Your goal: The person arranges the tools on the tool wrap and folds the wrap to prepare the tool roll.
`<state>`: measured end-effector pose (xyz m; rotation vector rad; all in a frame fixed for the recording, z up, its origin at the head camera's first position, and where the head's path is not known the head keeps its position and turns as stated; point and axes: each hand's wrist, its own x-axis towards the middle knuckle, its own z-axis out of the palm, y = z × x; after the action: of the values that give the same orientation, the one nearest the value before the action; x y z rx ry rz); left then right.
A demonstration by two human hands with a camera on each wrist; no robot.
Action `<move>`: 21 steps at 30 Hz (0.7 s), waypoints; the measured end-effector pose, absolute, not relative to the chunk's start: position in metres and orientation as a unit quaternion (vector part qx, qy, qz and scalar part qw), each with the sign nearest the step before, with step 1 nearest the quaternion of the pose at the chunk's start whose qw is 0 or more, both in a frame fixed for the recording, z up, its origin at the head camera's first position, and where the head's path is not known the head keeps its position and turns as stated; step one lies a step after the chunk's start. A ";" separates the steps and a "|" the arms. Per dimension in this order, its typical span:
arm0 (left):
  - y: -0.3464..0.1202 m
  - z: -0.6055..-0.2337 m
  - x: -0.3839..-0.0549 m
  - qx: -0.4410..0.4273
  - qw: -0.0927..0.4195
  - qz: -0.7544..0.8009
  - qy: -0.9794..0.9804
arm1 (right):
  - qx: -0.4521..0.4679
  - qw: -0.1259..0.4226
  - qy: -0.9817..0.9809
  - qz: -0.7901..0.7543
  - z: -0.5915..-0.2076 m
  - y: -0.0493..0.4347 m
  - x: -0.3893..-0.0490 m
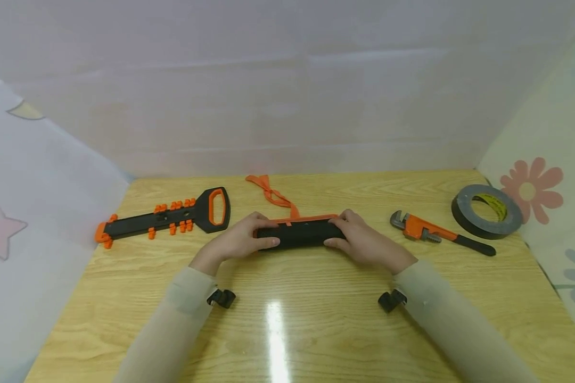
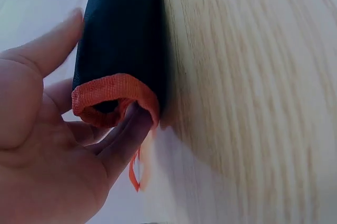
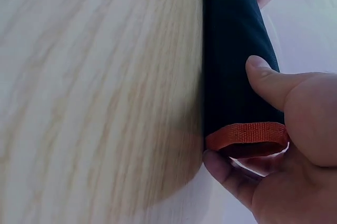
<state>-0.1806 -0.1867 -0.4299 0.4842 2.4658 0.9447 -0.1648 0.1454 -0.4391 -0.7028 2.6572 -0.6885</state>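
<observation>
A black fabric tool roll [image 1: 301,234] with orange edging lies rolled up at the middle of the table. My left hand [image 1: 241,236] grips its left end, the thumb on the near side and the fingers behind. In the left wrist view, fingers of that hand reach into the orange-trimmed open end [image 2: 113,90]. My right hand [image 1: 361,239] holds the right end, with its thumb [image 3: 266,79] lying along the black cloth and fingers around the far side and below the orange rim [image 3: 247,133]. An orange tie strap [image 1: 270,191] trails from the roll toward the back edge.
To the left lies a black holder with orange clips and a looped handle [image 1: 211,210]. An orange pipe wrench [image 1: 428,230] is on the right, beside a roll of grey tape [image 1: 467,213]. Pale cloth walls [image 1: 287,117] border the wooden table [image 1: 326,330].
</observation>
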 end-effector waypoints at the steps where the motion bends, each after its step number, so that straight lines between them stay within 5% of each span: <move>1: -0.187 -0.429 -0.180 0.182 0.227 0.336 0.896 | -0.245 0.156 0.926 -0.241 -0.438 0.146 -0.166; 21: -0.178 -0.429 -0.183 0.160 0.130 0.304 0.930 | -0.200 0.132 0.921 -0.308 -0.443 0.145 -0.184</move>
<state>-0.1826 -0.1778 -0.4293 0.4663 2.7028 0.8836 -0.1839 0.1451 -0.4430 -0.5817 2.6720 -0.8944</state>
